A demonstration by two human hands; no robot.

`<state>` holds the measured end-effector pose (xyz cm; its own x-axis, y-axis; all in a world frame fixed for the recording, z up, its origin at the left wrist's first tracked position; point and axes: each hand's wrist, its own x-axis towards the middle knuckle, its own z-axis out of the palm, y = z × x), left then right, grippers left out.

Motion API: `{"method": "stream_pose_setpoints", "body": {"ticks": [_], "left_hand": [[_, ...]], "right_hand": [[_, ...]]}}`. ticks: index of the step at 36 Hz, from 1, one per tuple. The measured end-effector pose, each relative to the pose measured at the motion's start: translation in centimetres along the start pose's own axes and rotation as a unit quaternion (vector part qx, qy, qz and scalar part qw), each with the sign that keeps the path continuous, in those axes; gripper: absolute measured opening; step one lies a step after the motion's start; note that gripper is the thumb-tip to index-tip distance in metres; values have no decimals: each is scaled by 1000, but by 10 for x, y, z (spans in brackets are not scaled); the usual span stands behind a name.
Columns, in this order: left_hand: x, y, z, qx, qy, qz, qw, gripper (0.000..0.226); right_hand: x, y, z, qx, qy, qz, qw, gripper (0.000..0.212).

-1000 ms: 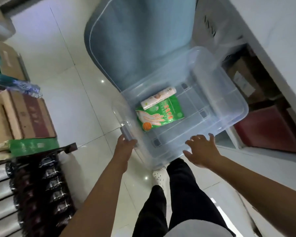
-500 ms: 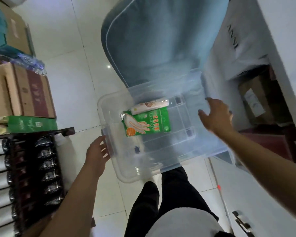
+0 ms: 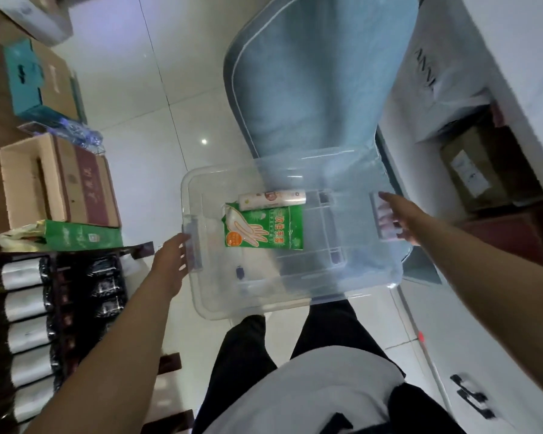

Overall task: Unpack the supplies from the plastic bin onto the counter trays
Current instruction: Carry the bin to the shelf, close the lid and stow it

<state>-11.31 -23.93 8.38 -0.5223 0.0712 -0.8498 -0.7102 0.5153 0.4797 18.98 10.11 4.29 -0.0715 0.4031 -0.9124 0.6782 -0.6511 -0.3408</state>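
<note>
Lifting the plastic bin (image 3: 295, 286) by its end handles, left hand (image 3: 170, 261) and right hand (image 3: 395, 217) curl fingers around them (green glove pack (image 3: 264, 227) and roll (image 3: 271, 198) inside); next, carry it level to the counter.
</note>
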Motion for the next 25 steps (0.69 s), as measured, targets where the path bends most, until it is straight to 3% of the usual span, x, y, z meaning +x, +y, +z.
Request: {"method": "stream_pose_setpoints", "body": {"ticks": [6,9,13,19,25], "left_hand": [[19,-4,-22,97,-67,3,993,26],[22,-9,-25,145,-123,8,982,19],[17,-10,-12,236,-193,22,952,13],[-19,-25,52,408,-253,65,875,41],[-112,-71,134,539,-349,117,758,25]], "right_hand": [[-76,98,16,99,91,3,991,43],[-117,156,26,161,155,15,975,50],[-176,224,33,270,175,60,945,54],[-258,332,51,384,239,87,888,54],[-337,454,79,512,346,120,777,50]]}}
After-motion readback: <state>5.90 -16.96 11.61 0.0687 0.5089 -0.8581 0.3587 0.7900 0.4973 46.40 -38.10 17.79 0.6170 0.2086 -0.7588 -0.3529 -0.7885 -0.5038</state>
